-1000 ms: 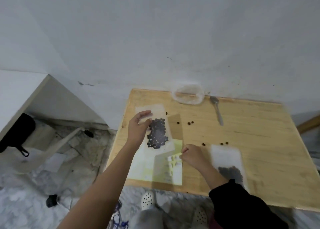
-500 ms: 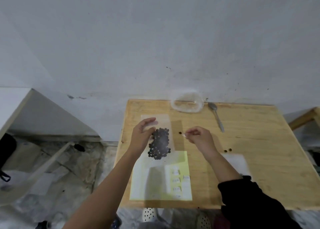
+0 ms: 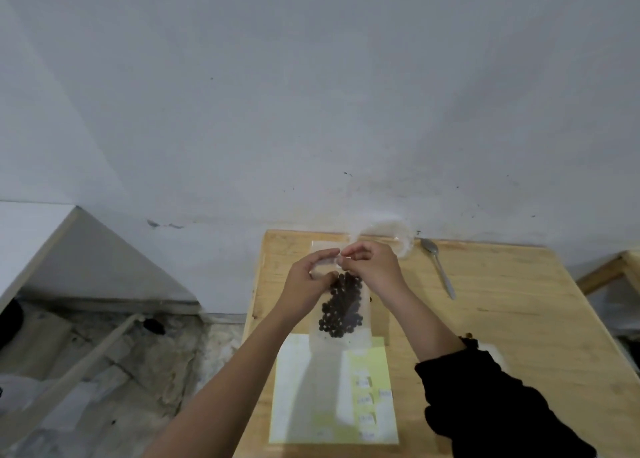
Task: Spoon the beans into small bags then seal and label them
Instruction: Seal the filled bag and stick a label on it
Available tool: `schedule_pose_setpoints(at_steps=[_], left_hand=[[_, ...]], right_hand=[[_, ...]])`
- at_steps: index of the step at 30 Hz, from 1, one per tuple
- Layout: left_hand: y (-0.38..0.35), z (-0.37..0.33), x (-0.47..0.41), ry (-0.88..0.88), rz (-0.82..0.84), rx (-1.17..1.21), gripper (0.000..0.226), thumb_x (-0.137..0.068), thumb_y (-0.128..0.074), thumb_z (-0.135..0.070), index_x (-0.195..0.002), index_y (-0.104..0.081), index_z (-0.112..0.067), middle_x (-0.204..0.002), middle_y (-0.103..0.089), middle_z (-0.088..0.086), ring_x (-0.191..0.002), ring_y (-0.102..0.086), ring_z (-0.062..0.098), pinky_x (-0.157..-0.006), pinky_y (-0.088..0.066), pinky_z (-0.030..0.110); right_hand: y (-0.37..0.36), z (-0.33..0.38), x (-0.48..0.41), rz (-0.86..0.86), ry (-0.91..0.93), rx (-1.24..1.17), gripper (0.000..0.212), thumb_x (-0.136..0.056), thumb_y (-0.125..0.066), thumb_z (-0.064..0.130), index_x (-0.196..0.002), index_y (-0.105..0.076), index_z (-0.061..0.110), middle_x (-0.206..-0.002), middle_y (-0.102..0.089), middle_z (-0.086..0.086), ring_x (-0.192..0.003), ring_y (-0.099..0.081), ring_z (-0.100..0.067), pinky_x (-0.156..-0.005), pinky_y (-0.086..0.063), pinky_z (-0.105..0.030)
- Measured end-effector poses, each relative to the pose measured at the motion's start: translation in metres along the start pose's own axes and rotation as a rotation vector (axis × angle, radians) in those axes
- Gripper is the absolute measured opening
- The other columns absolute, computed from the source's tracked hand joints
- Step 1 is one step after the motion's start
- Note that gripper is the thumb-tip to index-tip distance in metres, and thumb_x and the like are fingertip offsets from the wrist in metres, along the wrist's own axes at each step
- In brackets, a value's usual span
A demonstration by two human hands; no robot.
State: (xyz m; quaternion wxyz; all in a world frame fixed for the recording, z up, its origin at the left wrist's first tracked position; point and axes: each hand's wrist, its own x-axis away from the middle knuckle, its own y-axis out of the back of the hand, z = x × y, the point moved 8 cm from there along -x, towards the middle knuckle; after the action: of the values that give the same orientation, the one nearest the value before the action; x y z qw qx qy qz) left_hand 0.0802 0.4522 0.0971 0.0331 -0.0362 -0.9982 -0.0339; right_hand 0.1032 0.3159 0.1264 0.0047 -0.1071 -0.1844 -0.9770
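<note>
A small clear bag (image 3: 343, 333) holding dark beans (image 3: 341, 310) lies on the wooden table (image 3: 502, 319). My left hand (image 3: 308, 286) pinches the bag's upper part from the left. My right hand (image 3: 372, 267) pinches a small white label against that same upper part, fingertips touching those of the left hand. A yellow-green label sheet (image 3: 332, 395) with small white labels lies below the bag. A metal spoon (image 3: 438, 267) rests to the right. A second bag (image 3: 493, 352) is mostly hidden behind my right sleeve.
A clear plastic container (image 3: 398, 236) sits at the table's far edge against the white wall. A loose bean lies right of the bag. Left of the table is a rough stone floor with a board and debris. Another wooden piece shows at the far right.
My right hand left the label sheet, rose with a small label and met the left hand at the bag's top. The view tilted up toward the wall.
</note>
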Motion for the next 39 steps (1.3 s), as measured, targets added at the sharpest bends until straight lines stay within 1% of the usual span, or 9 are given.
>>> schedule_pose_setpoints(at_steps=[6,10,14,18,22,25,28,34,39], left_hand=[[0.009,-0.007,-0.005,0.01,-0.009,0.021,0.042,-0.083,-0.059,0.005,-0.113,-0.062,-0.024,-0.114,-0.067,-0.002,-0.067,-0.057,0.027,-0.076,-0.058,0.039],[0.021,-0.002,-0.01,0.038,-0.063,0.118,0.033,-0.087,-0.059,-0.001,-0.113,-0.064,-0.02,-0.113,-0.066,0.006,-0.092,-0.068,0.026,-0.078,-0.058,0.034],[0.026,-0.001,-0.025,0.07,-0.127,0.178,0.028,-0.088,-0.062,-0.01,-0.116,-0.064,-0.01,-0.101,-0.07,0.007,-0.088,-0.07,0.018,-0.077,-0.058,0.029],[0.034,0.005,-0.048,0.106,-0.226,0.245,0.023,-0.088,-0.06,0.0,-0.11,-0.066,-0.004,-0.09,-0.069,0.007,-0.071,-0.068,0.005,-0.065,-0.056,0.019],[0.044,0.01,-0.074,0.125,-0.294,0.248,0.022,-0.09,-0.054,0.002,-0.107,-0.067,-0.006,-0.086,-0.068,0.003,-0.073,-0.069,0.01,-0.066,-0.058,0.023],[0.059,0.018,-0.097,0.126,-0.332,0.234,0.025,-0.093,-0.048,-0.001,-0.107,-0.063,-0.015,-0.1,-0.066,0.011,-0.087,-0.069,0.026,-0.07,-0.059,0.031],[0.071,0.037,-0.116,0.185,-0.33,0.172,0.027,-0.094,-0.05,-0.006,-0.117,-0.055,-0.019,-0.11,-0.056,0.009,-0.092,-0.066,0.029,-0.072,-0.059,0.035],[0.082,0.089,-0.112,0.357,-0.37,-0.143,0.042,-0.089,-0.06,-0.011,-0.128,-0.046,-0.015,-0.124,-0.053,0.006,-0.098,-0.058,0.021,-0.078,-0.05,0.029],[0.078,0.105,-0.108,0.389,-0.33,-0.2,0.044,-0.092,-0.057,-0.013,-0.133,-0.043,-0.013,-0.137,-0.047,0.005,-0.119,-0.048,0.017,-0.088,-0.042,0.023]], right_hand=[[-0.008,0.013,-0.008,-0.044,0.045,0.107,0.022,-0.068,-0.082,0.017,-0.079,-0.064,0.015,-0.078,-0.063,0.002,-0.076,-0.06,-0.012,-0.061,-0.043,-0.016],[-0.004,0.008,-0.02,-0.107,-0.009,0.18,0.053,-0.06,-0.086,0.034,-0.097,-0.052,0.019,-0.102,-0.052,0.001,-0.094,-0.05,-0.012,-0.072,-0.039,-0.024],[-0.014,-0.002,-0.034,-0.01,-0.142,-0.063,0.051,-0.066,-0.083,0.022,-0.103,-0.049,0.021,-0.1,-0.059,-0.005,-0.09,-0.058,-0.018,-0.068,-0.045,-0.025],[-0.02,-0.005,-0.054,-0.008,-0.153,-0.128,0.037,-0.074,-0.07,0.002,-0.094,-0.048,0.024,-0.098,-0.067,-0.017,-0.077,-0.062,-0.024,-0.074,-0.054,-0.04],[-0.024,-0.002,-0.076,0.028,-0.085,-0.147,0.035,-0.08,-0.065,0.001,-0.104,-0.047,0.019,-0.1,-0.062,-0.005,-0.077,-0.059,-0.012,-0.058,-0.046,-0.017],[-0.037,-0.02,-0.089,0.121,-0.114,-0.077,0.029,-0.079,-0.071,0.008,-0.098,-0.052,0.017,-0.101,-0.059,0.001,-0.088,-0.057,-0.008,-0.065,-0.05,-0.025],[-0.046,-0.047,-0.101,0.123,-0.191,-0.047,0.024,-0.077,-0.074,0.008,-0.092,-0.057,0.017,-0.095,-0.061,0.001,-0.095,-0.06,-0.018,-0.083,-0.054,-0.04],[-0.064,-0.078,-0.121,0.087,-0.243,0.078,0.022,-0.08,-0.069,0.004,-0.094,-0.058,0.017,-0.096,-0.06,0.0,-0.092,-0.059,-0.019,-0.078,-0.05,-0.029],[-0.082,-0.084,-0.122,0.121,-0.186,0.189,0.024,-0.083,-0.064,0.003,-0.103,-0.059,0.014,-0.105,-0.06,-0.003,-0.092,-0.055,-0.014,-0.072,-0.043,-0.017]])
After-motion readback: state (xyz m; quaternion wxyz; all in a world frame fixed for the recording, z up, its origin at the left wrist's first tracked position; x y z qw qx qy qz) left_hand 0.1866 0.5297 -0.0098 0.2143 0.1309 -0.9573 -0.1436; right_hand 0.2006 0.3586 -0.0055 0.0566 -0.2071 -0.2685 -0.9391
